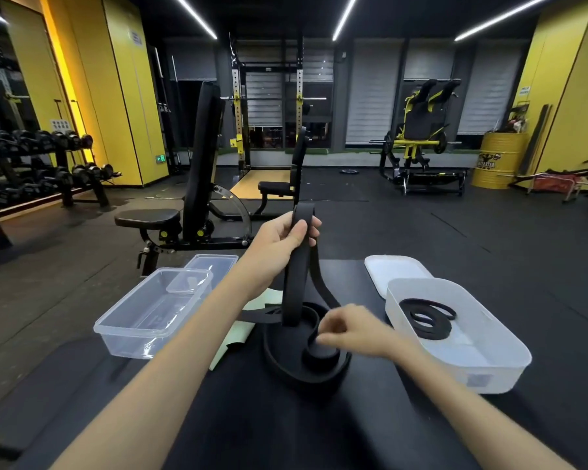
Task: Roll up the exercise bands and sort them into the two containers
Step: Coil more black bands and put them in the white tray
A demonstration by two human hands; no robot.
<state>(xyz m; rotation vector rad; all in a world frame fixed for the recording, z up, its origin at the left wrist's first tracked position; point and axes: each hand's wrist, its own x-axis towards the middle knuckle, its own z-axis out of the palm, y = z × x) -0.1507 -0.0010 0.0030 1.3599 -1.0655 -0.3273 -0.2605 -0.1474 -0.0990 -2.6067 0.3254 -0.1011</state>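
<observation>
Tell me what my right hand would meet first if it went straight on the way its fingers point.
Probably the inner coil of the wide black band, just left of and below the right hand; motion blur hides whether the two touch.

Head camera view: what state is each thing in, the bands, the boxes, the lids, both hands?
Wide black band, unrolled: one end lifted, rest lying in loose loops.
Left hand, grips the band's raised end.
Right hand, blurred, at the loops; grip unclear.
Clear container, open, no band inside.
White container, open, one band inside.
Thin black band, coiled, in the white container.
Clear lid, off, behind its container.
White lid, off, behind its container.
</observation>
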